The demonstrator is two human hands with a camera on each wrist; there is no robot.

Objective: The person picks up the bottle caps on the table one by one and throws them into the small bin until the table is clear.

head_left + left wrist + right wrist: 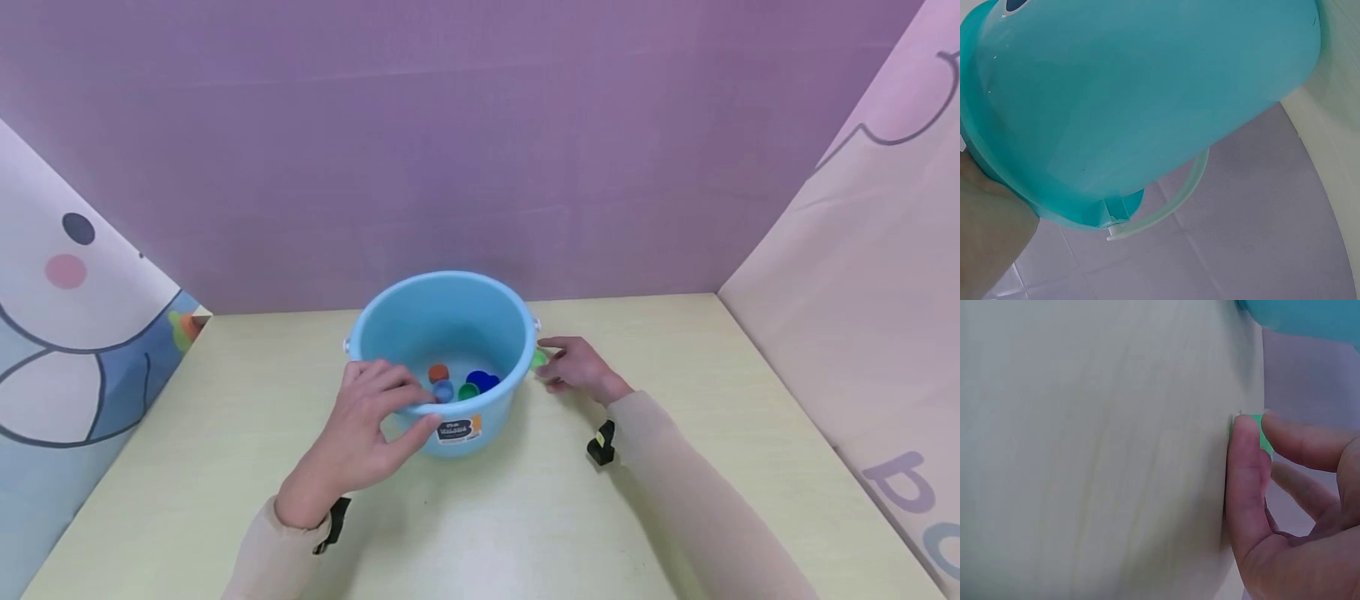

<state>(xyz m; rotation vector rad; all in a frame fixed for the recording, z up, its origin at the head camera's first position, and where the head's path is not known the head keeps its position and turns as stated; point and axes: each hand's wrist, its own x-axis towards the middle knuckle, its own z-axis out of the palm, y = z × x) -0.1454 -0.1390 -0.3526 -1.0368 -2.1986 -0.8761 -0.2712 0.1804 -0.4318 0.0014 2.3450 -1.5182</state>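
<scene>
A light blue bucket [442,312] stands upright on the table, with a printed label on its front. My left hand [363,425] grips its front-left rim, fingers over the edge and thumb on the outside. Inside, on the bottom, lie an orange bottle cap [438,372], a light blue cap [443,392], a green cap [468,391] and dark blue caps [480,380]. To the right of the bucket, my right hand [579,367] pinches a bright green cap [1265,434] between thumb and fingers, low at the tabletop. The fingers partly hide that cap.
The pale table [525,517] meets a purple backdrop [450,150] just behind the bucket. Printed panels flank it, a cartoon one [52,367] at left and a pink one [862,333] at right. A whitish bucket handle [1179,200] hangs at the far side.
</scene>
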